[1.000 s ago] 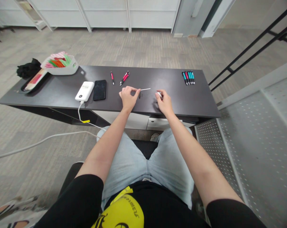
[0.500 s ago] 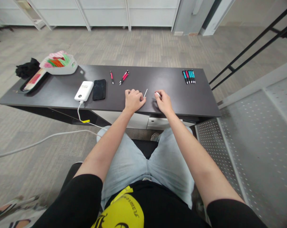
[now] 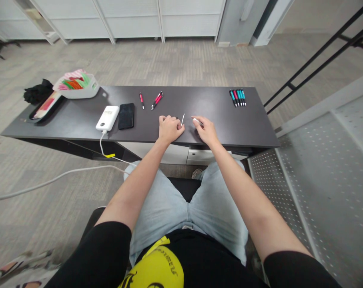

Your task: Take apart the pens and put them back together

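Note:
My left hand [image 3: 170, 129] rests on the dark tabletop with its fingers curled. Between its thumb and fingers a thin white rod, which looks like a pen refill [image 3: 183, 119], points up and away from me. A dark bit shows by the fingertips, too small to name. To the right, my right hand [image 3: 205, 130] is closed in a pinch on a small whitish, slim piece [image 3: 197, 120], mostly covered by the fingers. A gap separates the two hands. Beyond them lie a single red pen [image 3: 141, 100] and a pair of red pens [image 3: 157, 100].
At the right stands a row of teal and red pens [image 3: 237, 98]. On the left are a black phone [image 3: 126, 116], a white power bank [image 3: 107, 118] with a cable, a white basket [image 3: 81, 93], a dark tray [image 3: 46, 110] and black cloth [image 3: 39, 92].
My right hand has shifted slightly left, bringing the whitish piece closer to the rod. The rod in my left hand stands a little steeper. The camera view has tilted slightly.

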A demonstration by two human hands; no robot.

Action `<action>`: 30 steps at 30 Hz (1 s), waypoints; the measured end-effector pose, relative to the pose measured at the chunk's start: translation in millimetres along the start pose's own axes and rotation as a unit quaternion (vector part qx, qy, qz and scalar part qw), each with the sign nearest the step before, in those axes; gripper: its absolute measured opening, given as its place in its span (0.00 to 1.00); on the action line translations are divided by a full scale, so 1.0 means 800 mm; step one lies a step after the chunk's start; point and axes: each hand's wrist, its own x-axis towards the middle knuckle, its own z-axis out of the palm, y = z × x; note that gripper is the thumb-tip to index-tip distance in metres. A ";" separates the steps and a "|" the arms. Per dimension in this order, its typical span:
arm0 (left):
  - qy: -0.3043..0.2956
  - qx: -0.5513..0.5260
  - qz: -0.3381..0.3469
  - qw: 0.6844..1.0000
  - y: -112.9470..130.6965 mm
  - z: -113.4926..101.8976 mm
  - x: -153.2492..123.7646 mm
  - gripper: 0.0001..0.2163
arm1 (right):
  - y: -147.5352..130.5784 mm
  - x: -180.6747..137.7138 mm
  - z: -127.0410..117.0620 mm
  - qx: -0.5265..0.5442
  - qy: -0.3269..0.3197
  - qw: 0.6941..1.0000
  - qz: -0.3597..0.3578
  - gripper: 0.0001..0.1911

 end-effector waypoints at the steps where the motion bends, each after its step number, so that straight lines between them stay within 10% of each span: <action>1: -0.001 0.000 0.001 1.000 0.000 0.000 0.000 0.21 | 0.002 0.001 0.001 0.002 0.004 1.000 -0.003 0.25; 10: 0.077 -0.036 -0.115 0.990 -0.020 -0.017 0.004 0.21 | 0.003 0.008 0.001 0.040 0.016 0.997 0.059 0.18; 18: 0.000 -0.057 -0.201 0.978 -0.066 -0.035 -0.007 0.17 | -0.016 0.008 -0.012 0.030 -0.005 0.996 0.080 0.09; 30: -0.011 -0.058 -0.175 0.983 -0.067 -0.024 0.003 0.15 | -0.072 0.090 -0.058 -0.209 -0.206 0.955 0.040 0.13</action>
